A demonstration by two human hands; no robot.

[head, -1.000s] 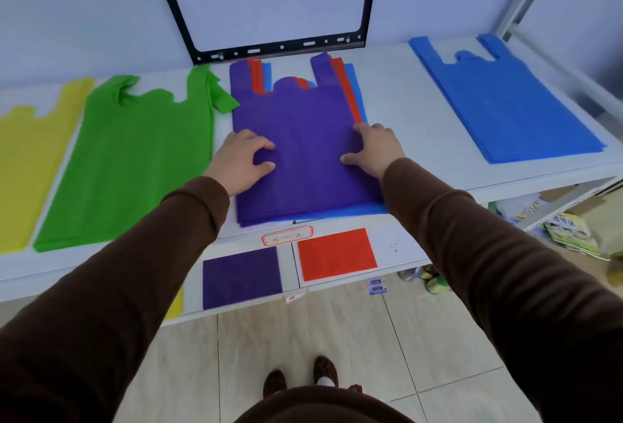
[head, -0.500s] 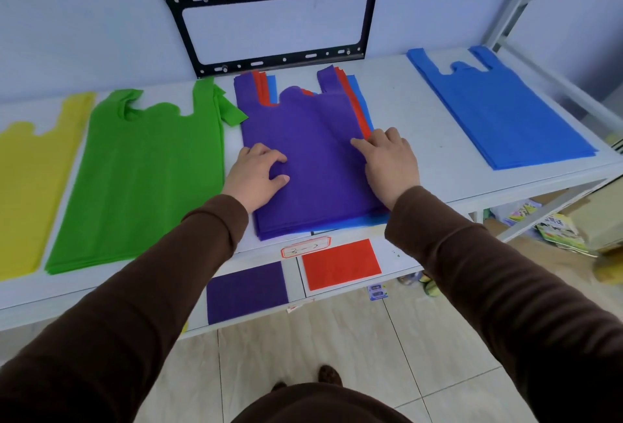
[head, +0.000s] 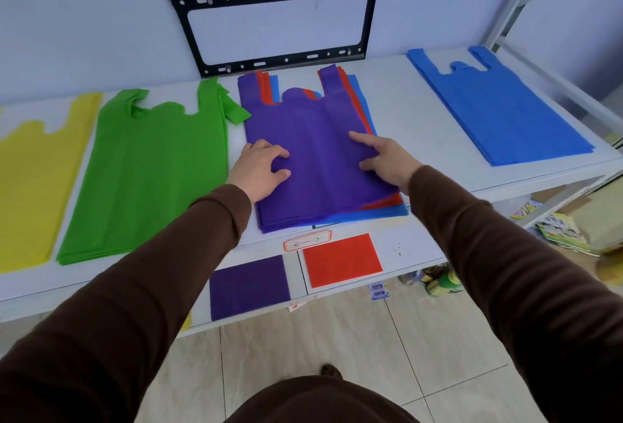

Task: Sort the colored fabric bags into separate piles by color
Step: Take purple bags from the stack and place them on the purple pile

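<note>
Since a second ago my right hand (head: 387, 161) has slid from the far right edge of the purple bag (head: 313, 153) inward and a little toward me, and the fabric under it now shows a raised fold running down the middle of the bag; a strip of red has also come into sight at the bag's near right corner that was covered before. I read that as the top bag starting to come loose from the mixed stack (head: 377, 212) beneath it, which is the step I need before I can carry it off. The right hand lies open, forefinger stretched out and pressing flat on the cloth. My left hand (head: 259, 168) has stayed on the bag's left side, fingers curled and thumb drawn in, pinching a small tuck of the purple cloth. The purple bag is on top of the stack in the middle of the shelf (head: 414, 112), with red and blue bags showing under it at the handles and the right side. There are no bins here; the piles do that job: a yellow pile (head: 30, 180) at far left, a green pile (head: 151, 173) beside it, a blue pile (head: 499, 105) at right. On the lower ledge lie a purple patch (head: 247, 286) and a red patch (head: 342, 259), probably marking spots for those colours.
</note>
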